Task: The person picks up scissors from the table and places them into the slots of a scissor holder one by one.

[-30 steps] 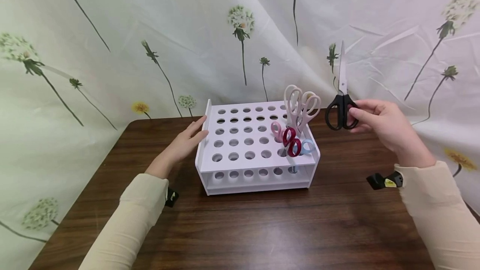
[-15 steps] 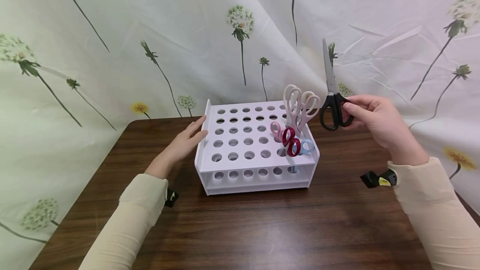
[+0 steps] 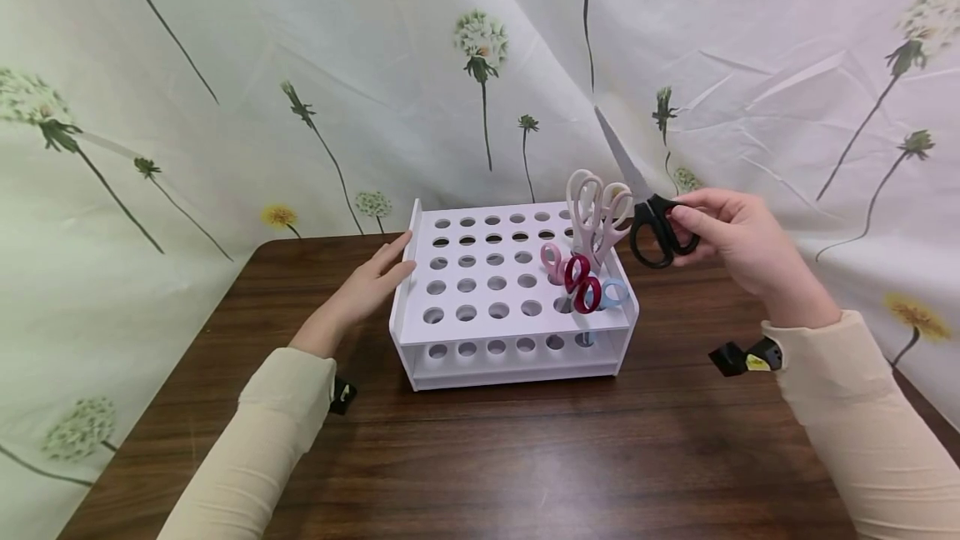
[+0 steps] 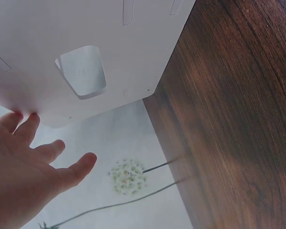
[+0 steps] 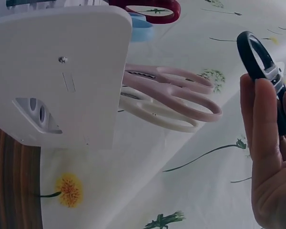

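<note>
Black-handled scissors (image 3: 654, 227) are pinched by one handle in my right hand (image 3: 738, 244), held in the air beside the rack's right end. Their blades point up and to the left. The white rack (image 3: 480, 325) has rows of round holes. Straight fingers of my left hand (image 3: 363, 290) rest against its left side panel, also seen in the left wrist view. In the rack's right columns stand handle-up scissors: dark red (image 3: 587, 294), light blue (image 3: 617, 293), small pink (image 3: 551, 257), pale pink (image 3: 606, 233) and white (image 5: 169, 121). Their blades are mostly hidden by the rack.
A dark brown wooden table (image 3: 480, 457) carries the rack. Behind and beside it hangs a white cloth (image 3: 360, 65) printed with dandelions. Most of the rack's holes, in its left and middle columns, hold nothing.
My right hand has shifted left toward the rack with the black scissors, and their blades have tilted from upright over to the left. The left hand and the rack have stayed put.
</note>
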Demonstrator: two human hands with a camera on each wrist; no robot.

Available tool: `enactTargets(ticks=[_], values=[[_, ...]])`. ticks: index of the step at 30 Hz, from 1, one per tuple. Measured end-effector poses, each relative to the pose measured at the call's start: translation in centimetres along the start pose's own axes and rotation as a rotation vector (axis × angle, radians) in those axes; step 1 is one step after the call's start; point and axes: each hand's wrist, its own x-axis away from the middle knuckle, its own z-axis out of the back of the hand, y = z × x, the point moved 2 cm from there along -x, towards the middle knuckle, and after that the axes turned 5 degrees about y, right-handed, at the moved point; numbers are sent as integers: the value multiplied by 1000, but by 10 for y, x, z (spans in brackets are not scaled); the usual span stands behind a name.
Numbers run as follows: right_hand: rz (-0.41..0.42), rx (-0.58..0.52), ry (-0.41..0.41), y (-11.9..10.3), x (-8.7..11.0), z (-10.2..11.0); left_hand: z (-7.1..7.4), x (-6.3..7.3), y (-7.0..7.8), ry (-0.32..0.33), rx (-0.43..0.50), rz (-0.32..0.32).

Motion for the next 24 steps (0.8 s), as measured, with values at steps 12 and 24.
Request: enactTargets(ticks=[12, 24], values=[[-67, -53, -71, 4, 1, -6, 0, -1, -1, -1, 5, -2], [-65, -207, -165, 3, 1, -9, 0, 0, -1, -2, 2, 11]])
